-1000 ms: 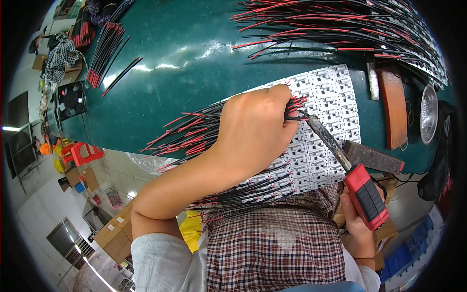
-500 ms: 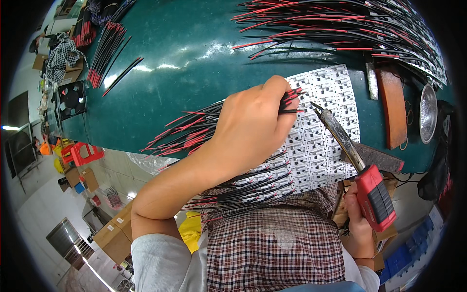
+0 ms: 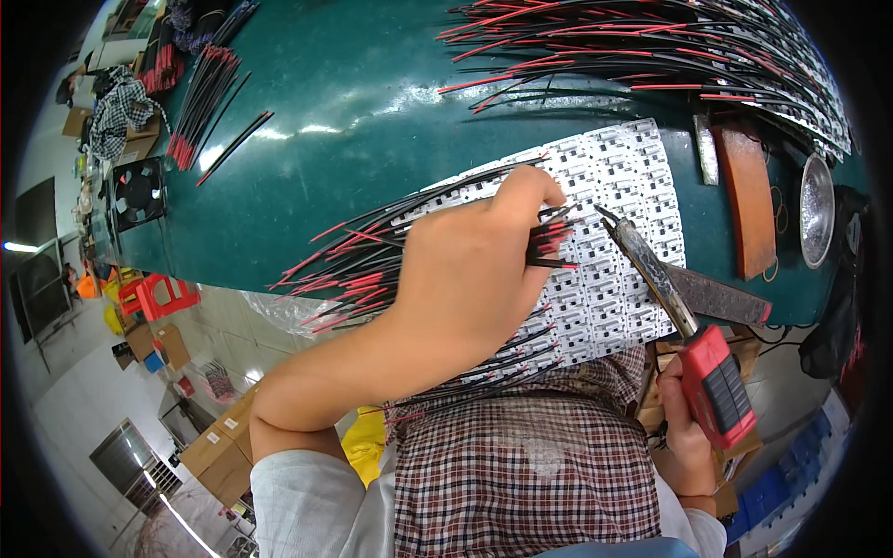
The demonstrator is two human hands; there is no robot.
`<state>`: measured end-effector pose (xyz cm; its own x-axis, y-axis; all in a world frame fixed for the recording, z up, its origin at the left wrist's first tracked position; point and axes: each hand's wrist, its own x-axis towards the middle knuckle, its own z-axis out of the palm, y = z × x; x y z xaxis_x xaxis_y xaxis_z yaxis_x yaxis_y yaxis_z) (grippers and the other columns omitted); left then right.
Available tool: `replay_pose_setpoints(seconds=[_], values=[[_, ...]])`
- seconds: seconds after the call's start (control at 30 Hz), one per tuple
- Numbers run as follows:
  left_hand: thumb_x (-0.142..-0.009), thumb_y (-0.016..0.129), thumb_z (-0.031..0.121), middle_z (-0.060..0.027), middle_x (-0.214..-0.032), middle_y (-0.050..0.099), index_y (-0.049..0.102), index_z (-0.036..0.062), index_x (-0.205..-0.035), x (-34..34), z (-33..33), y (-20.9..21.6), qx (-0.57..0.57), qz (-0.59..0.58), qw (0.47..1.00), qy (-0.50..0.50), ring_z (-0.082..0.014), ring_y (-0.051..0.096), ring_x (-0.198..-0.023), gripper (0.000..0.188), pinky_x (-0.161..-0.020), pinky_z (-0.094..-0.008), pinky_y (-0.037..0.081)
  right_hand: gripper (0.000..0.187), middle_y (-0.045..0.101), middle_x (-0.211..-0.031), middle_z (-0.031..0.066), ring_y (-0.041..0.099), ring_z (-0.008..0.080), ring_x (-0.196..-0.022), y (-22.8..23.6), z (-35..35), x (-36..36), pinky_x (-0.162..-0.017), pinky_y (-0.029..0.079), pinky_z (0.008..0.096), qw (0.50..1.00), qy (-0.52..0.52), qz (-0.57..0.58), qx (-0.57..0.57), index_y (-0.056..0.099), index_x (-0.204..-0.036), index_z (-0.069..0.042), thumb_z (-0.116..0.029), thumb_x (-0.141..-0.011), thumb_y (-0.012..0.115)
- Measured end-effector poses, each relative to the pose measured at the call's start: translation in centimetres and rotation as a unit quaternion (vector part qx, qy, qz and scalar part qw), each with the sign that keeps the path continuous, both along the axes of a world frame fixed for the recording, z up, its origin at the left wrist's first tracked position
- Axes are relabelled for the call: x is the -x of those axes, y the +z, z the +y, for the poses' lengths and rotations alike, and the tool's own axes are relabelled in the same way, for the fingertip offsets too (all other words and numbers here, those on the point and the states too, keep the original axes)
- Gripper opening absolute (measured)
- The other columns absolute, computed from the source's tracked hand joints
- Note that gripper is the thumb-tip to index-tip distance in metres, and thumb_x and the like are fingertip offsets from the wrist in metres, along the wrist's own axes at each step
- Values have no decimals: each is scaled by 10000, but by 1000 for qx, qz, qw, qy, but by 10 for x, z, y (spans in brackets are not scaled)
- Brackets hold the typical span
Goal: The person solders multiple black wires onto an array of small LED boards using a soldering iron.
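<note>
My left hand (image 3: 474,265) is closed round a bunch of red and black wires (image 3: 555,244), whose ends stick out past the fingers. It is over a white panel of small circuit boards (image 3: 637,177) that reaches from the green table over my lap. My right hand (image 3: 684,418) grips a soldering iron (image 3: 716,386) by its red and black handle. The iron's dark tip points up and left, just right of the wire ends; whether it touches the panel I cannot tell. More wires lie across the panel's near edge and its far left corner. My left palm is hidden.
A second panel with many wires (image 3: 595,46) fills the table's far right. Beside it are a brown block (image 3: 747,205), a metal bar (image 3: 716,296) and a round metal dish (image 3: 817,212). At the left lie loose wires (image 3: 200,107) and a small black fan (image 3: 138,191).
My left hand has come nearer to me with the wires. A wire now shows along the panel's far left corner. The soldering iron has barely moved.
</note>
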<state>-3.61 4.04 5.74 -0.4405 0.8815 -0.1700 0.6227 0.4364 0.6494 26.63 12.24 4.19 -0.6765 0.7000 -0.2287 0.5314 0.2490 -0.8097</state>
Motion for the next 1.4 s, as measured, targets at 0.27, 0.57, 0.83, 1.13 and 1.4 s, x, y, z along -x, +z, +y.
replay_pose_setpoints(seconds=[0.27,0.57,0.83,1.13,1.4], values=[[-816,750,72,-90,-724,678,633,86,-966,-8,-5,-20,-41,83,995,-28,-271,667,-624,191,-562,-368,495,248,668,-896,159,653,344,-731,-3,-3,-1,-679,525,408,999,21,16,-35,686,-961,-12,-160,-771,746],[-819,743,90,-83,-677,651,631,80,-918,-6,0,-21,-25,22,999,-24,-264,645,-580,150,-541,-367,480,284,678,-903,184,674,346,-745,0,5,19,-689,541,369,998,26,62,-19,674,-979,17,-125,-743,743],[-791,744,94,-96,-670,647,624,68,-882,-7,0,-28,-43,55,997,-27,-275,647,-580,153,-538,-374,483,278,644,-832,162,633,318,-672,2,11,27,-625,513,345,995,82,49,-42,653,-964,32,-44,-707,728],[-781,749,97,-94,-680,661,620,67,-876,-9,2,-28,-32,68,997,-32,-281,655,-584,164,-535,-379,493,253,639,-808,152,620,318,-648,-4,11,29,-610,509,352,994,73,74,-44,664,-936,15,-39,-697,731],[-776,755,103,-90,-669,658,612,72,-860,-8,5,-28,-40,82,995,-37,-277,655,-578,169,-529,-376,495,275,668,-858,168,665,336,-699,-5,7,22,-648,535,358,995,38,84,-24,672,-972,27,-75,-725,740]])
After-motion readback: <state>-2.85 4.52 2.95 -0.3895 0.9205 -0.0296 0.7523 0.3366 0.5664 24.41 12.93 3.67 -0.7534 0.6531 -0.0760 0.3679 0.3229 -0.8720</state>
